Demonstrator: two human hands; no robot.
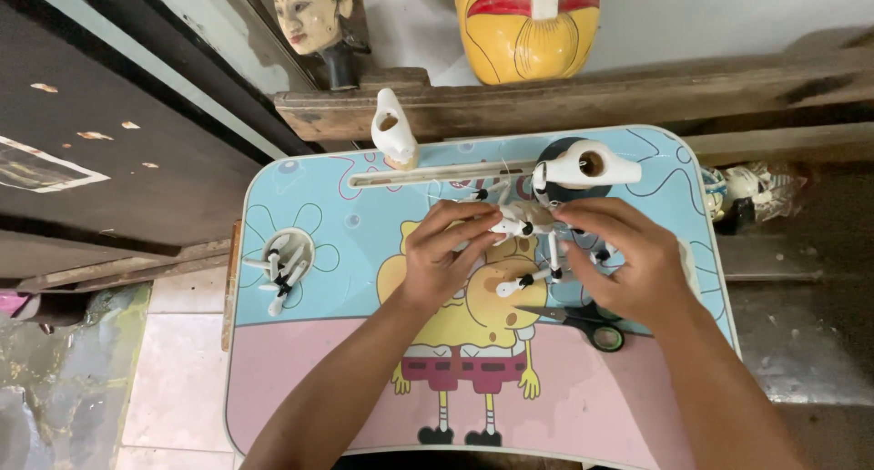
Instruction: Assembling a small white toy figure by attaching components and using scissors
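- At the middle of the cartoon-printed desk (300,379), a small white assembly (526,222) of sticks with black tips is held between both hands, just above the desk top.
- Left hand (443,256): grip narrow, fingertips pinched on the assembly's left side.
- Right hand (628,260): grip closed on the assembly's right side; the exact finger contact is partly hidden.
- Judgement: the work is best done with the piece kept low over the desk and steadied by one hand while the other makes fine adjustments, so that thin sticks are not bent.
- Black-handled scissors (590,324) lie just beside the right wrist; contact is to be avoided.
- A round recess (285,256) holding spare white sticks sits well to the left.
- Two white carved pieces (393,131) (587,167) stand near the far edge, close behind the hands.
- Open room is found on the pink near part of the desk.
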